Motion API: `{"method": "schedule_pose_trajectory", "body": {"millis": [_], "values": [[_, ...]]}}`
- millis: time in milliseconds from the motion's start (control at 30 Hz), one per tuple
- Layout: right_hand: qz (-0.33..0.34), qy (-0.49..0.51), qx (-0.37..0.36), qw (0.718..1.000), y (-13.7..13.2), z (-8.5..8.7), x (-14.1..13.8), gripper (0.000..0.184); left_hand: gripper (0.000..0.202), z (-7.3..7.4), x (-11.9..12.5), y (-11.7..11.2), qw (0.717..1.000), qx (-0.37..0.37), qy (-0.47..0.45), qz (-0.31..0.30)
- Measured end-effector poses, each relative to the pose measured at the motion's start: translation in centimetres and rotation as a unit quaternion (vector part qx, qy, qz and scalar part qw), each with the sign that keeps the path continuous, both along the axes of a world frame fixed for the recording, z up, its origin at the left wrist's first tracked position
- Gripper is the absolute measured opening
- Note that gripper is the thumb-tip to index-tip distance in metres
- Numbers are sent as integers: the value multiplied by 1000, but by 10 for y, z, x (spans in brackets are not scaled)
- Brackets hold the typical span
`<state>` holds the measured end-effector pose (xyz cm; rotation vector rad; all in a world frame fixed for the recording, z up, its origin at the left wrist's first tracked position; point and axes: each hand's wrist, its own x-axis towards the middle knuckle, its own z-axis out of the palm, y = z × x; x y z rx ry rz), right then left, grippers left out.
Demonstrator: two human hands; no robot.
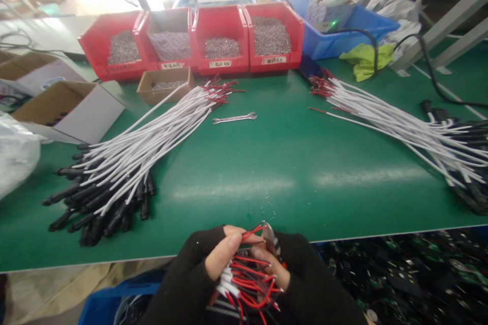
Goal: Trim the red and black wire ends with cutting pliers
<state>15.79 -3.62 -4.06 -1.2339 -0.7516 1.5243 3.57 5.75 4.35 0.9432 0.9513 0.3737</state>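
Observation:
At the table's near edge, my left hand (pixel 224 254) is closed, thumb and finger pinching the thin red and black wires (pixel 249 233) of a cable. Just right of it, my right hand (pixel 277 270) is wrapped round a pair of pliers (pixel 269 237); the metal jaws show beside the wire tips, while most of the handles are hidden. Below and between both hands hangs a bunch of white cables (pixel 229 280) with split red and black ends. Dark sleeves reach over both palms. Whether the jaws touch a wire, I cannot tell.
White cables with black connectors lie in a left pile (pixel 152 137) and a right pile (pixel 396 122). Between them rests a wrench (pixel 235 118). Red bins (pixel 221 65) of small metal parts line the back, beside a blue crate (pixel 366 25). Cardboard boxes (pixel 91 117) stand left.

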Motion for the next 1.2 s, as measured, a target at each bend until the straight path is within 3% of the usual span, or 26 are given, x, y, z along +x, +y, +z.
{"method": "schedule_pose_trajectory", "body": {"millis": [100, 267, 367, 567, 667, 900, 1200], "values": [[15, -2, 12, 1000, 1, 3, 3, 63, 25, 0, 0, 2, 1000, -7, 11, -3], [14, -169, -19, 985, 0, 35, 23, 37, 26, -2, 0, 1, 1000, 19, -6, -3], [13, -249, -38, 968, -4, 49, 35, 32, 26, -4, -1, -1, 999, 33, -7, -1], [11, -344, -20, 939, -13, 46, 44, 26, 28, -3, -3, -3, 998, 62, 24, -17], [33, -336, -27, 941, -13, 44, 45, 34, 28, -2, -2, -3, 998, 64, 20, -20], [93, -327, -129, 932, -11, 51, 46, 60, 27, -7, -4, -2, 998, 47, 18, -29], [83, -318, -111, 938, -3, 54, 45, 54, 29, -13, -5, -2, 997, 67, 12, -38]]}}
